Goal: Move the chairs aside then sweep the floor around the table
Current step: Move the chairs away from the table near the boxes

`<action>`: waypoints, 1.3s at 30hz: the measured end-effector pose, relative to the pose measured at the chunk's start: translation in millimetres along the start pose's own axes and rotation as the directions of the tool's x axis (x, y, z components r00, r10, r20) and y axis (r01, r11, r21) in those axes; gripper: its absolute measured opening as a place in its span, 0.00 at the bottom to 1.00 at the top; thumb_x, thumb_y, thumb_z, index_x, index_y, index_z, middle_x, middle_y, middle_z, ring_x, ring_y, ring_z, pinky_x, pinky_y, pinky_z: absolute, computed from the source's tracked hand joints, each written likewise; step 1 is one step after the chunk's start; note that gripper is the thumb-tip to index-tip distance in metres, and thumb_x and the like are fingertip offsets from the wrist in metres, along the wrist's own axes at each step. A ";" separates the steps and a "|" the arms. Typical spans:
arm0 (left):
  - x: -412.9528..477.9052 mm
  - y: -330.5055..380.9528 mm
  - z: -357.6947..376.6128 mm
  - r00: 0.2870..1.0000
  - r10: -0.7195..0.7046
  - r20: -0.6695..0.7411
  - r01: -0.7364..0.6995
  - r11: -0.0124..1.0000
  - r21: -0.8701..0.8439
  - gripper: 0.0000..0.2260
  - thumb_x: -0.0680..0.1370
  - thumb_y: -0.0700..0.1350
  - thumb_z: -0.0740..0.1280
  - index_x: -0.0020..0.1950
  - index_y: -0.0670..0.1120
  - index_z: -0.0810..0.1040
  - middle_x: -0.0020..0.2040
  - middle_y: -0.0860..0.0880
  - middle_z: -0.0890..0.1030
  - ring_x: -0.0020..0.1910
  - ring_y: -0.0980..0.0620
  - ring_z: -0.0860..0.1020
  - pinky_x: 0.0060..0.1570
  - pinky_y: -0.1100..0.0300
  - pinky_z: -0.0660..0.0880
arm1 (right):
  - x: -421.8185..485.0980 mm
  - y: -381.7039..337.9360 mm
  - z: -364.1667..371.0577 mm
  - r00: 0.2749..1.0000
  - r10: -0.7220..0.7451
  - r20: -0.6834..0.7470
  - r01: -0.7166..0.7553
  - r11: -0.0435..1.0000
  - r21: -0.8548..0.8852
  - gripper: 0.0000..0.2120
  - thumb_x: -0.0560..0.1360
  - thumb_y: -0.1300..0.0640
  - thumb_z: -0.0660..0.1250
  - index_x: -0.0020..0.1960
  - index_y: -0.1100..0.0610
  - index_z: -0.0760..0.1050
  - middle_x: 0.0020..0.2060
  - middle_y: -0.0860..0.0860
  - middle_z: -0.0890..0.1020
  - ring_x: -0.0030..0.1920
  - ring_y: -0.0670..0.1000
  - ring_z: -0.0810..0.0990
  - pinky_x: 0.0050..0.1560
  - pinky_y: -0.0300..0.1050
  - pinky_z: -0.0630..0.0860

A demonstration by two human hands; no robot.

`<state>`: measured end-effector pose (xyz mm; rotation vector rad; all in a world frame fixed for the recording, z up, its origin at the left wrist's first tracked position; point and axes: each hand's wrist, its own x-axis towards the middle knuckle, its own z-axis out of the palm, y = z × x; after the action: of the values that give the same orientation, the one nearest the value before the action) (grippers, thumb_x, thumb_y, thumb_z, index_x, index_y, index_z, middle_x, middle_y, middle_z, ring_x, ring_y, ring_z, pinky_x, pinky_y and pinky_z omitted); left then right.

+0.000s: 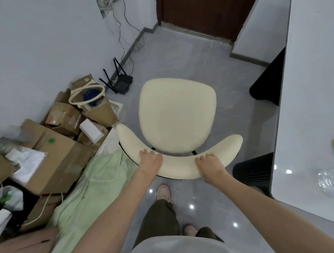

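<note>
A cream upholstered chair [177, 113] with a curved backrest stands on the grey tiled floor in front of me, its seat facing away. My left hand [150, 160] grips the left part of the backrest, fingers curled over its top edge. My right hand [210, 164] grips the right part of the backrest the same way. The white table [315, 98] runs along the right side of the view, its dark legs showing beneath its edge. The chair stands apart from the table, to its left.
Cardboard boxes [56, 153], bags and a green cloth [91, 192] are piled against the left wall. A black router [123, 82] with cables sits on the floor beyond the chair. A brown door [208, 7] lies ahead. Open tile lies between chair and door.
</note>
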<state>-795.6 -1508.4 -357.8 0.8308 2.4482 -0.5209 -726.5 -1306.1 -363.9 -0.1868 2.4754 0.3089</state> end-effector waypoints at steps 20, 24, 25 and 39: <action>-184.7 173.6 82.8 0.972 -0.222 0.079 0.229 0.969 -0.097 0.24 0.73 0.38 0.67 0.68 0.43 0.65 0.60 0.42 0.73 0.59 0.41 0.71 0.59 0.51 0.66 | -165.7 -28.9 115.8 0.963 -0.266 -0.050 0.254 0.951 -0.179 0.20 0.72 0.61 0.68 0.63 0.59 0.69 0.57 0.53 0.79 0.58 0.54 0.77 0.59 0.44 0.68; -201.5 196.8 86.5 0.970 -0.235 0.069 0.241 0.963 -0.116 0.23 0.73 0.39 0.67 0.67 0.44 0.67 0.60 0.43 0.74 0.59 0.41 0.71 0.58 0.52 0.66 | -185.7 -25.9 131.4 0.961 -0.274 -0.047 0.260 0.947 -0.189 0.20 0.72 0.60 0.68 0.63 0.58 0.70 0.57 0.54 0.79 0.58 0.54 0.78 0.59 0.43 0.69; -205.9 203.9 87.7 0.969 -0.238 0.059 0.244 0.962 -0.125 0.23 0.72 0.39 0.67 0.67 0.44 0.67 0.60 0.43 0.74 0.58 0.42 0.72 0.58 0.52 0.66 | -191.4 -24.6 135.4 0.961 -0.273 -0.052 0.259 0.947 -0.189 0.20 0.72 0.61 0.68 0.62 0.58 0.70 0.56 0.54 0.80 0.58 0.54 0.78 0.58 0.43 0.69; -275.6 297.8 124.5 0.965 -0.257 0.046 0.261 0.955 -0.143 0.24 0.70 0.37 0.69 0.65 0.44 0.68 0.57 0.44 0.75 0.56 0.43 0.72 0.55 0.54 0.67 | -285.9 -30.8 212.9 0.964 -0.261 -0.053 0.246 0.949 -0.199 0.19 0.71 0.61 0.69 0.60 0.58 0.71 0.55 0.53 0.80 0.56 0.54 0.78 0.58 0.43 0.69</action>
<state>-372.4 -1474.4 -359.0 0.4420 2.5496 -0.4314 -371.4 -1262.4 -360.6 -0.6042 2.4610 0.4349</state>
